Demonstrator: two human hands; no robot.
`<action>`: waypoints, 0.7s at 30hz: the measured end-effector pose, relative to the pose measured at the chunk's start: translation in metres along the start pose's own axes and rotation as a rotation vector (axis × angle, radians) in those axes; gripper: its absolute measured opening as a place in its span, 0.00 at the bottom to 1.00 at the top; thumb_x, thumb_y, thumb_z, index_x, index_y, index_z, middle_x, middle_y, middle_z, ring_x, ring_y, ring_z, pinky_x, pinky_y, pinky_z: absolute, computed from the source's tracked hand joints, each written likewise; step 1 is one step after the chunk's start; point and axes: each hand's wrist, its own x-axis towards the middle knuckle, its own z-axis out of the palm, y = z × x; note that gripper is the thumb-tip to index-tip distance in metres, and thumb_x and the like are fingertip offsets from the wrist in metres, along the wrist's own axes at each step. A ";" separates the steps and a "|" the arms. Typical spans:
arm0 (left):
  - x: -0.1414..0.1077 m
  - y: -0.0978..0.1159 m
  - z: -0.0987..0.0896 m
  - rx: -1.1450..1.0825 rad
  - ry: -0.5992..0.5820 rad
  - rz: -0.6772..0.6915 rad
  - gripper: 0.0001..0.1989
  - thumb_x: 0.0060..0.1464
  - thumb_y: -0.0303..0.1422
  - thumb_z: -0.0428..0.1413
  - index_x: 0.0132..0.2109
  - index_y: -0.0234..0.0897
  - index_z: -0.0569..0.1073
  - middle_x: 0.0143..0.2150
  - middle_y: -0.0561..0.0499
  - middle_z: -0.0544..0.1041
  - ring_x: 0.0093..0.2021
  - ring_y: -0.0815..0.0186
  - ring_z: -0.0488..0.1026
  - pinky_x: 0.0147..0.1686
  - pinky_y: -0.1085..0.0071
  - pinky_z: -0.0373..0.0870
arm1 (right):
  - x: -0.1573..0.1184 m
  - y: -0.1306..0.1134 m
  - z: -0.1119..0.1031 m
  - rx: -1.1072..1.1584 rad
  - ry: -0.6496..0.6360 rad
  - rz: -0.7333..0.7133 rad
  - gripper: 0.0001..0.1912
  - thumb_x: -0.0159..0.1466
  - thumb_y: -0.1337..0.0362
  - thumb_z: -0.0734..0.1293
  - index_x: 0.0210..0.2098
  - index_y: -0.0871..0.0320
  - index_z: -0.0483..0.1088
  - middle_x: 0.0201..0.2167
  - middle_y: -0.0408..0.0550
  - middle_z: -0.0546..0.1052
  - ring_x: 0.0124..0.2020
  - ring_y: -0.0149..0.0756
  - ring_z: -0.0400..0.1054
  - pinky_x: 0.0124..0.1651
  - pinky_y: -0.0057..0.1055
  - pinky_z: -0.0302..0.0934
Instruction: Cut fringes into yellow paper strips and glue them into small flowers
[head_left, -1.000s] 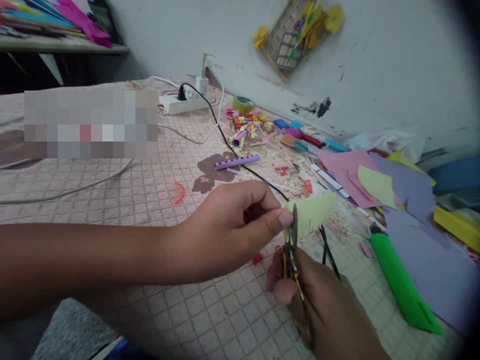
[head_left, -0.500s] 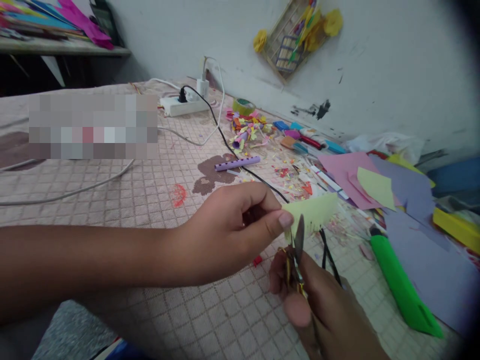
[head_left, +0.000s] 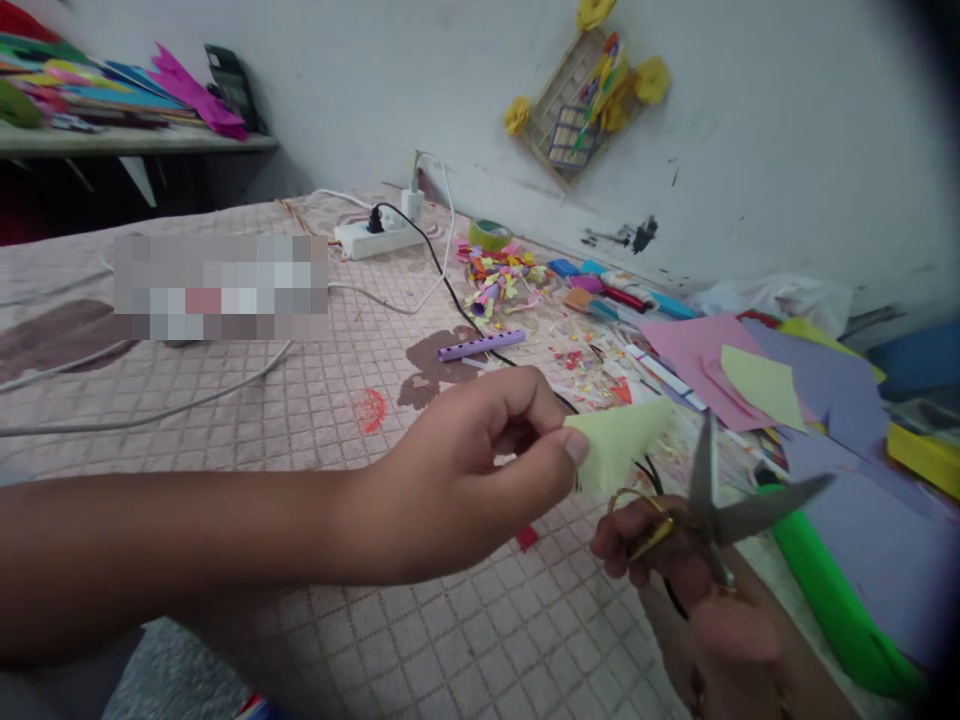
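Between the thumb and fingers of my left hand is pinched a strip of pale yellow-green paper, held above the table. My right hand grips a pair of scissors with gold handles, the blades spread wide and pointing up. The scissors are to the right of the paper, apart from it. Below my left hand a small red scrap lies on the cloth. Partly behind my right hand rests a green cutter-like tool.
A checked cloth covers the table. Near the wall stand a white power strip with cables, a tape roll and a heap of paper scraps. A purple punched paper tube lies mid-table. Purple sheets and pink paper lie right.
The scissors have come away from the paper, moving right with my right hand, and their blades have spread apart. My left hand still pinches the paper. The view has shifted slightly.
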 end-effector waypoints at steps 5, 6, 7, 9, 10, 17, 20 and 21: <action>-0.003 -0.003 0.004 -0.102 -0.108 -0.158 0.09 0.53 0.31 0.51 0.28 0.35 0.60 0.22 0.56 0.61 0.23 0.74 0.58 0.19 0.77 0.55 | -0.004 -0.023 0.009 0.324 0.135 0.083 0.13 0.56 0.54 0.68 0.38 0.49 0.65 0.35 0.46 0.70 0.33 0.37 0.67 0.33 0.32 0.66; -0.003 -0.003 0.005 -0.116 -0.116 -0.177 0.09 0.53 0.31 0.52 0.28 0.35 0.60 0.22 0.56 0.61 0.23 0.74 0.58 0.19 0.77 0.54 | -0.004 -0.028 0.010 0.381 0.134 0.063 0.12 0.56 0.56 0.68 0.38 0.49 0.65 0.34 0.45 0.70 0.33 0.36 0.67 0.34 0.33 0.66; -0.003 -0.004 0.005 -0.128 -0.122 -0.192 0.09 0.53 0.31 0.52 0.28 0.35 0.60 0.22 0.56 0.61 0.23 0.74 0.58 0.20 0.77 0.54 | -0.003 -0.033 0.012 0.432 0.103 0.064 0.11 0.56 0.59 0.69 0.37 0.48 0.64 0.34 0.44 0.71 0.35 0.37 0.68 0.37 0.35 0.67; -0.003 -0.004 0.007 -0.157 -0.142 -0.216 0.08 0.53 0.30 0.52 0.29 0.35 0.60 0.23 0.56 0.62 0.24 0.75 0.59 0.21 0.78 0.56 | -0.002 -0.040 0.017 0.534 0.083 0.106 0.11 0.56 0.61 0.69 0.36 0.48 0.63 0.37 0.44 0.73 0.40 0.39 0.69 0.43 0.39 0.66; -0.004 -0.005 0.007 -0.175 -0.151 -0.221 0.08 0.54 0.29 0.52 0.30 0.35 0.59 0.24 0.56 0.63 0.25 0.74 0.61 0.22 0.77 0.58 | -0.001 -0.042 0.020 0.573 0.100 0.151 0.11 0.56 0.61 0.69 0.36 0.48 0.62 0.38 0.44 0.73 0.40 0.39 0.70 0.44 0.39 0.66; -0.006 -0.008 0.012 -0.208 -0.215 -0.226 0.14 0.53 0.25 0.52 0.44 0.39 0.57 0.28 0.56 0.65 0.28 0.73 0.64 0.26 0.76 0.61 | -0.003 -0.040 0.028 0.548 0.171 0.214 0.07 0.57 0.65 0.69 0.33 0.50 0.66 0.30 0.42 0.75 0.31 0.34 0.71 0.33 0.30 0.68; -0.007 -0.010 0.012 -0.178 -0.242 -0.222 0.18 0.51 0.24 0.54 0.47 0.41 0.56 0.28 0.57 0.65 0.29 0.72 0.65 0.27 0.76 0.61 | -0.004 -0.041 0.028 0.563 0.198 0.206 0.09 0.55 0.66 0.70 0.32 0.49 0.65 0.32 0.41 0.76 0.31 0.34 0.71 0.32 0.29 0.67; -0.007 -0.010 0.013 -0.166 -0.243 -0.221 0.19 0.51 0.24 0.54 0.47 0.41 0.56 0.28 0.56 0.66 0.29 0.72 0.66 0.26 0.75 0.62 | -0.004 -0.042 0.028 0.576 0.197 0.215 0.09 0.55 0.66 0.70 0.32 0.50 0.64 0.32 0.41 0.76 0.31 0.34 0.72 0.32 0.29 0.67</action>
